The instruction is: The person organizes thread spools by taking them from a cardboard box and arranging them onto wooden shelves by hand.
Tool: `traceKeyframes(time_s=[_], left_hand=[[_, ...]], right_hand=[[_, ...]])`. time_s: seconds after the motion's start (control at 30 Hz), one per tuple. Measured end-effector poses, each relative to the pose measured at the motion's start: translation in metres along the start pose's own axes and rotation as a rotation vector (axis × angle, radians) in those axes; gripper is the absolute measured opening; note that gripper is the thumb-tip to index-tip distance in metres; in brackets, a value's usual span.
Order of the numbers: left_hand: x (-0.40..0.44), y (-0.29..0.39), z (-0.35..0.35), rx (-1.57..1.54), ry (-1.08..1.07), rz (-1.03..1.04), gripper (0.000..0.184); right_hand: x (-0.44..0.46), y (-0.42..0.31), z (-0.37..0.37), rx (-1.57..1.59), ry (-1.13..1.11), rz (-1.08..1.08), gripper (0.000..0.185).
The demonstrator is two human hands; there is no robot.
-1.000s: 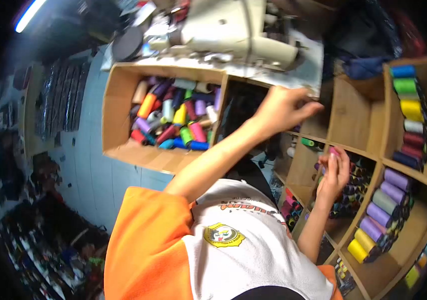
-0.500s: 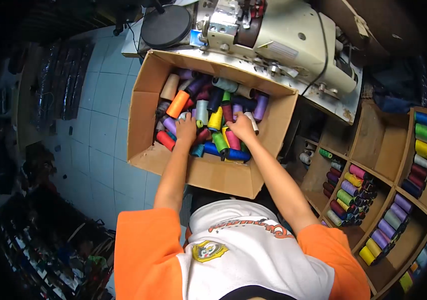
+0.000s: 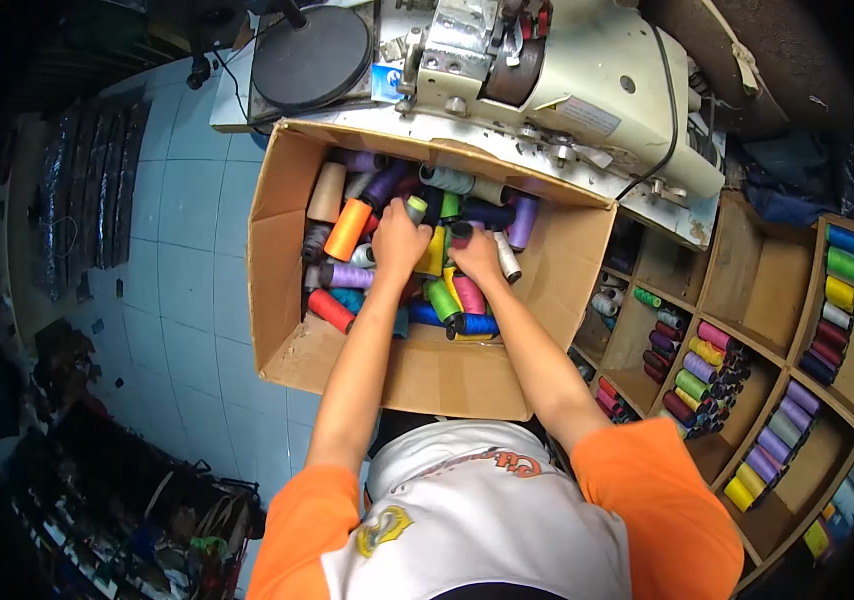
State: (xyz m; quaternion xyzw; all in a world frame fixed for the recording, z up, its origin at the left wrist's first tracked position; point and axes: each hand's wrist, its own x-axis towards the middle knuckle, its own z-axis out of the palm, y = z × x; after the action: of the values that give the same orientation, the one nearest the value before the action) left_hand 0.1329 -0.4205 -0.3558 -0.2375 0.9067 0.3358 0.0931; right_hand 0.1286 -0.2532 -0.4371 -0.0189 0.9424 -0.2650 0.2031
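A person in a white shirt (image 3: 487, 510) with orange sleeves (image 3: 652, 480) reaches both arms into an open cardboard box (image 3: 442, 385) heaped with thread spools. The left hand (image 3: 402, 243) is curled around a spool with a yellow-green end (image 3: 415, 207), which pokes up past the fingers near the middle of the heap. The right hand (image 3: 475, 258) is just beside it, fingers bent at a dark spool (image 3: 461, 234); whether that one is gripped cannot be told.

Around the hands the spools lie at mixed angles. An orange spool (image 3: 348, 230) leans to the left of the left hand, with a beige spool (image 3: 326, 192) beyond it, and a lavender spool (image 3: 349, 277) and a red spool (image 3: 331, 311) lie nearer the person. A yellow spool (image 3: 431, 252) shows between the hands. A bright green spool (image 3: 441, 300) and a pink spool (image 3: 468, 294) lie below them, while a white spool (image 3: 506, 257) and a purple spool (image 3: 524, 221) rest to the right of the right hand.

The box is in front of a white tabletop (image 3: 682, 217) carrying a cream sewing machine (image 3: 597, 85) and a black round disc (image 3: 311, 57); what supports the box is hidden. To the right, a wooden shelf unit (image 3: 747, 338) holds more spools in stacked rows, among them a column topped by a blue spool (image 3: 845, 240). Pale floor tiles (image 3: 187, 270) show on the left.
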Motion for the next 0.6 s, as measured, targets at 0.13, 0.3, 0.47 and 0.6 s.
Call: traceKeyframes(time_s=[0.13, 0.3, 0.47, 0.6], left_hand=[[0.03, -0.001, 0.037, 0.164, -0.19, -0.108, 0.045], [0.031, 0.001, 0.058, 0.212, -0.125, -0.181, 0.049], [0.0, -0.014, 0.005, -0.025, -0.245, -0.23, 0.061], [-0.041, -0.032, -0.057, -0.771, -0.252, -0.248, 0.055]], right_hand=[[-0.007, -0.008, -0.049, -0.2, 0.11, -0.147, 0.046], [0.019, -0.017, -0.058, -0.399, 0.167, -0.364, 0.043], [0.055, 0.004, -0.007, -0.597, 0.248, -0.357, 0.041], [0.04, -0.017, -0.031, -0.5, 0.227, -0.392, 0.034]])
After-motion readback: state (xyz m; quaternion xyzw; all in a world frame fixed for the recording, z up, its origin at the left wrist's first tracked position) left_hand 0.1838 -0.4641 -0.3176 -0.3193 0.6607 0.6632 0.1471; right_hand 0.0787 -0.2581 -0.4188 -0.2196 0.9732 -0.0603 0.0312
